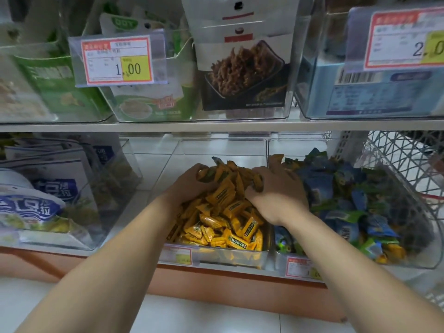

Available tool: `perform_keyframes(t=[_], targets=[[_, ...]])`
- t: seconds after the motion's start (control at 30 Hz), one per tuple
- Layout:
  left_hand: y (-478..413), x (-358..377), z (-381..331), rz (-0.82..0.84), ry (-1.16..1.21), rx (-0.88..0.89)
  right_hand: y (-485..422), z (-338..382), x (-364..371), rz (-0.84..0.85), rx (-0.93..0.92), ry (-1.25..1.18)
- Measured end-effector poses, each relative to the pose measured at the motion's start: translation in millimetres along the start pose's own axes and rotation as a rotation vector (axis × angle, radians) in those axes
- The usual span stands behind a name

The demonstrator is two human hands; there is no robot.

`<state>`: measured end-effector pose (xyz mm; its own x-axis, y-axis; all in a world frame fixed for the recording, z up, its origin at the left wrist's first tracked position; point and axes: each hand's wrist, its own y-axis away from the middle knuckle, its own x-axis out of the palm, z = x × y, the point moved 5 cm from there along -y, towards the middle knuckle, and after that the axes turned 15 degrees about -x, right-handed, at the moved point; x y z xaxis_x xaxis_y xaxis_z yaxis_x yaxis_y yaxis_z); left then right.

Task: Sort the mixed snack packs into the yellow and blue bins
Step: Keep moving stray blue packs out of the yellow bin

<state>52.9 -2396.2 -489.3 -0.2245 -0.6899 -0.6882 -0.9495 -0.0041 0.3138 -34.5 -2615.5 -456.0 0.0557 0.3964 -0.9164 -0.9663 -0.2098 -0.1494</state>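
Two hands work in the yellow bin [216, 257], the middle clear tub on the lower shelf. The left hand [192, 186] and right hand [276, 193] each curl their fingers round one shared heap of yellow packs [223, 227]. Just beside it on the right, the blue bin [413, 260] holds blue and green packs [336, 188], with at least two stray yellow ones [394, 252].

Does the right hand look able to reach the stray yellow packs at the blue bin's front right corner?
Probably yes: the stray yellow packs lie uncovered in the open-topped blue bin. But the right hand grips a heap of yellow packs it would have to drop first.
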Motion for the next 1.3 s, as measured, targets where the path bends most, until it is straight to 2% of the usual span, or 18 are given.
perform_keyframes(t=[0.13,0.27,0.37,0.43,0.53,0.63,0.7,0.77,0.87,1.07,1.17,1.3], targets=[[18.5,-11.7,-2.6,-0.05,0.108,0.134,1.0,0.1,-0.6,0.002,0.01,-0.01],[39.9,-22.9,-5.3,-0.071,0.119,0.146,0.7,1.6,-9.7,0.039,-0.011,0.05],[58.9,-31.3,-0.2,-0.076,0.072,0.121,-3.2,20.9,-25.3,-0.042,-0.189,0.217],[74.0,-32.5,3.3,-0.051,0.061,0.118,-10.3,44.2,-28.5,-0.063,-0.349,0.12],[96.5,-26.1,7.1,-0.014,0.074,0.177,-26.4,79.2,-11.7,0.213,-0.399,-0.159],[115.7,-20.5,12.9,0.006,0.061,0.193,-31.8,96.7,11.4,0.451,-0.411,-0.098],[123.6,-18.9,19.5,-0.018,-0.012,0.183,-30.3,92.2,19.4,0.507,-0.385,0.011],[130.0,-17.6,26.5,-0.079,-0.064,0.195,-27.3,84.9,17.6,0.452,-0.403,0.066],[133.9,-15.4,31.8,-0.153,-0.006,0.199,-25.2,73.6,10.4,0.34,-0.439,0.061],[124.5,-18.7,32.8,-0.098,0.286,0.047,-19.1,54.0,-15.4,0.06,-0.259,-0.18],[119.9,-21.5,26.8,-0.075,0.237,0.073,-10.0,51.0,-24.3,-0.062,-0.251,-0.251],[117.1,-15.3,17.9,-0.135,0.078,0.159,-1.8,47.2,-23.2,-0.07,-0.286,-0.257]])
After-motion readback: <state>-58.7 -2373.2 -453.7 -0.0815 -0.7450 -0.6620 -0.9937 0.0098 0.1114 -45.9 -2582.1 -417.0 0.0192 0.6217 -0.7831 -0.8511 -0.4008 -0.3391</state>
